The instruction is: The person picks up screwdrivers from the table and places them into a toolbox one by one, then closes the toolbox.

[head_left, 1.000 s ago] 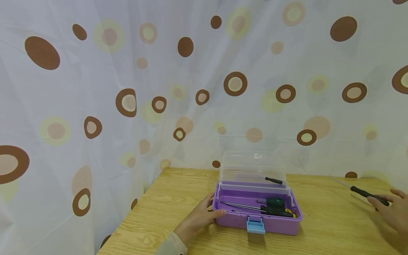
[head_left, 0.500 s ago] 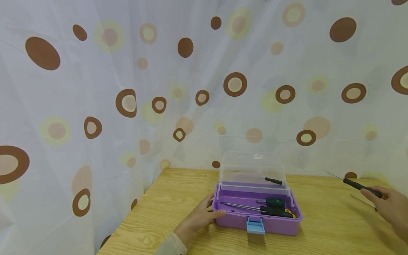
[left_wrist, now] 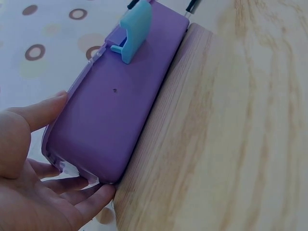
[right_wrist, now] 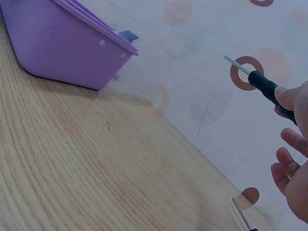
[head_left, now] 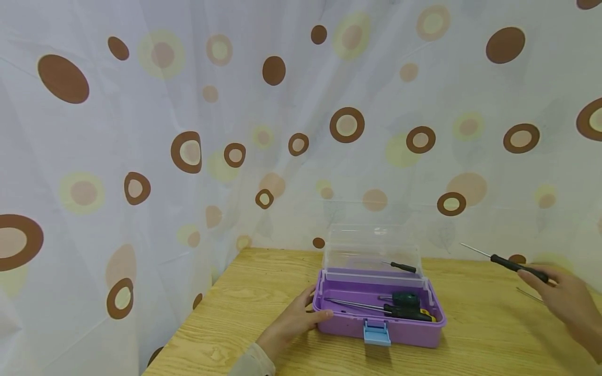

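My left hand (head_left: 298,316) holds the left end of a purple toolbox (head_left: 338,325), thumb at the front rim and fingers along the end wall. In the left wrist view the thumb and fingers (left_wrist: 72,197) straddle the box's corner. My right hand (head_left: 566,295) grips a black-handled screwdriver (head_left: 510,262) in the air at the right, its shaft pointing left toward the box. Inside the box lie a dark green-handled screwdriver (head_left: 406,299) and a longer black-handled screwdriver (head_left: 400,312). A small black screwdriver (head_left: 403,267) lies farther back, at the lid.
The clear lid (head_left: 373,243) stands raised at the back of the box, and a light blue latch (head_left: 377,334) hangs at its front. A thin-shafted tool (head_left: 529,295) lies on the wooden table (head_left: 479,324) below my right hand. A patterned curtain (head_left: 282,115) closes off the back.
My right hand has lifted the screwdriver and moved left with it, uncovering part of the thin-shafted tool on the table. The left hand and the toolbox have stayed in place.
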Demonstrator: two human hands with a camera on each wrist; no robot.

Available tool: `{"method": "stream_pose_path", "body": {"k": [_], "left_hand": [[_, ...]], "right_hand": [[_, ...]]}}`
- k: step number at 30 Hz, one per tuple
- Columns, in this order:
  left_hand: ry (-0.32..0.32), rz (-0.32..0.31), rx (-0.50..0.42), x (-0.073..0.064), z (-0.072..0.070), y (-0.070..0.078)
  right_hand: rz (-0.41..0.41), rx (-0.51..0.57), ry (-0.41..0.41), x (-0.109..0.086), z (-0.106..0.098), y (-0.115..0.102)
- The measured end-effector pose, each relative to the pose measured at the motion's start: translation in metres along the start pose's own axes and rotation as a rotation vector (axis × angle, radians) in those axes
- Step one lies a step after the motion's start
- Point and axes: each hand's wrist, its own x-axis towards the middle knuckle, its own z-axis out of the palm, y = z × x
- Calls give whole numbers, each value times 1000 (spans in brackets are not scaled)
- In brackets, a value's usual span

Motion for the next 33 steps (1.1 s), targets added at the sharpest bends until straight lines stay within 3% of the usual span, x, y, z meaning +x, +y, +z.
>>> {"method": "stream_pose_path", "body": {"k": [9, 14, 21, 27, 33], "left_hand": [[4, -1, 0, -1, 0, 0], [12, -4, 7, -1, 0, 0], [2, -2, 1, 0, 1, 0], [4, 2, -1, 1, 0, 1], [10, -6, 12, -1, 0, 1]], "right_hand": [[-145, -4, -18, 1, 14, -15], [-150, 52, -61, 4, 22, -25], [-164, 30, -94, 4, 34, -36], [-154, 109, -185, 6, 40, -44], [-159, 122, -226, 7, 51, -54]]}}
